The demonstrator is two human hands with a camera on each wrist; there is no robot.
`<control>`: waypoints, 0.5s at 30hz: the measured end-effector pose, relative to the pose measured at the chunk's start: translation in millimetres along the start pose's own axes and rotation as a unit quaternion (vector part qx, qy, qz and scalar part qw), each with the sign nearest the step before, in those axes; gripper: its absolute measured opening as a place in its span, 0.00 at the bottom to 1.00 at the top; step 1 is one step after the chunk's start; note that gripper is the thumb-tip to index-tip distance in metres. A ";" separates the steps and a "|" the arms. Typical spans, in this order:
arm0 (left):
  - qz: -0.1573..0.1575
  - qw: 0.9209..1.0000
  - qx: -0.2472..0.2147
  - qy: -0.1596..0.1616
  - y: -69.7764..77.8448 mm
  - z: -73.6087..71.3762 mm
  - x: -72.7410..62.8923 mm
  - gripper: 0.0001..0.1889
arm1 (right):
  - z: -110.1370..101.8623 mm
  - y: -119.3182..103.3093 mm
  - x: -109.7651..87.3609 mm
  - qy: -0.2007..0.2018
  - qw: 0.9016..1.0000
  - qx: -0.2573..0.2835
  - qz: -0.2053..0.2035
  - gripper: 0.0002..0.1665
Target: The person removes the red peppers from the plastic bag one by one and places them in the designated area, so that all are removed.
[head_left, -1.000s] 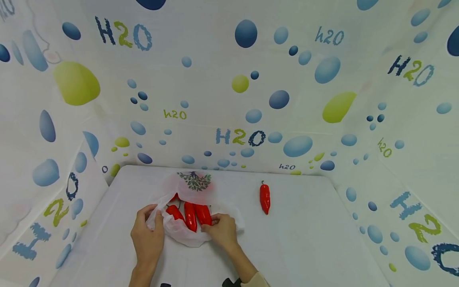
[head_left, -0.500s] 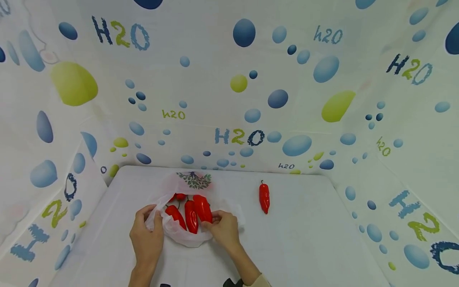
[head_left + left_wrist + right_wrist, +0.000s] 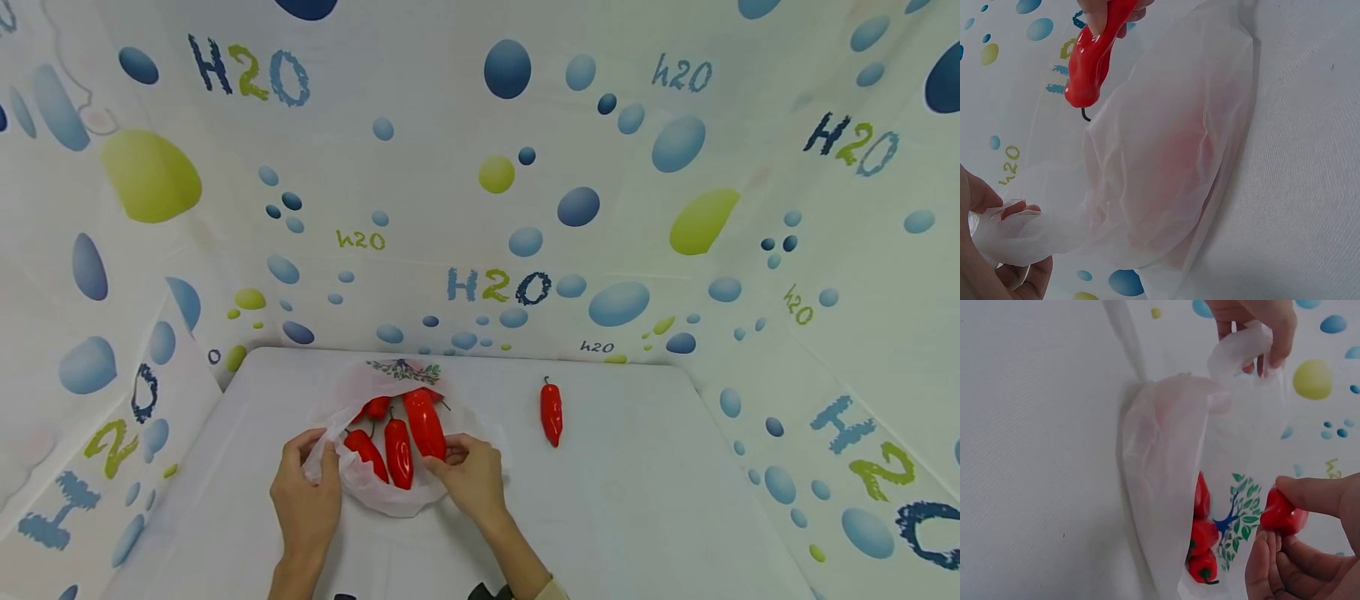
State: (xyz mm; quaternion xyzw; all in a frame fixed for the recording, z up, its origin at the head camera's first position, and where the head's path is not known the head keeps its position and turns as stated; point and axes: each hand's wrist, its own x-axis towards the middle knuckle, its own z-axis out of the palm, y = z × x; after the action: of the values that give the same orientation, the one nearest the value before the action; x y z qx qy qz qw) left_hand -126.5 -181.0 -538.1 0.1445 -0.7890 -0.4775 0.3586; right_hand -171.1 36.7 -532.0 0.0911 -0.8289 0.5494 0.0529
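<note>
A thin white plastic bag [image 3: 390,502] with a printed leafy tree lies open on the white table, several red peppers [image 3: 398,454] inside its mouth. My left hand [image 3: 306,492] pinches the bag's left edge and holds it up; the left wrist view shows the film bunched between thumb and fingers. In my right hand [image 3: 474,479] a long red pepper [image 3: 424,425] is pinched by its lower end, stem pointing away. From the left wrist camera this held pepper [image 3: 1088,69] shows above the bag's rim. More peppers [image 3: 1202,534] peek from the bag in the right wrist view.
One more red pepper [image 3: 551,414] lies alone on the table [image 3: 637,500], right of the bag. Behind and at both sides stand white walls [image 3: 420,167] printed with blue and green drops and H2O lettering. A dark object [image 3: 489,592] shows at the bottom edge.
My right hand has lifted the pepper it pinches up from the others, raising it toward the bag's upper rim. The left hand keeps its hold on the bag edge.
</note>
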 end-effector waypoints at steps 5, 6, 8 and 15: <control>-0.001 1.000 0.002 0.000 0.0 0.0 0.1 0.15 | -3.0 -6.4 -1.5 0.004 1.000 0.013 0.001 0.20; -0.002 1.000 0.002 0.000 -0.2 0.0 0.0 0.15 | -3.6 -7.5 -1.6 0.006 1.000 0.014 0.003 0.20; -0.002 1.000 0.003 -0.001 -0.1 -0.1 0.1 0.15 | -4.6 -9.8 -1.6 0.009 1.000 0.014 0.006 0.20; -0.004 1.000 0.003 -0.001 0.3 -0.1 -0.3 0.15 | -7.4 -14.7 -2.8 0.016 1.000 0.018 0.008 0.20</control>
State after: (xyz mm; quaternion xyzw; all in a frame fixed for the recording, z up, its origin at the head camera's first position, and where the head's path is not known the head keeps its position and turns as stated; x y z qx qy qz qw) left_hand -126.2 -180.7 -537.9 0.1482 -0.7903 -0.4765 0.3556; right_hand -165.4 38.2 -516.3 0.0766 -0.8186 0.5661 0.0599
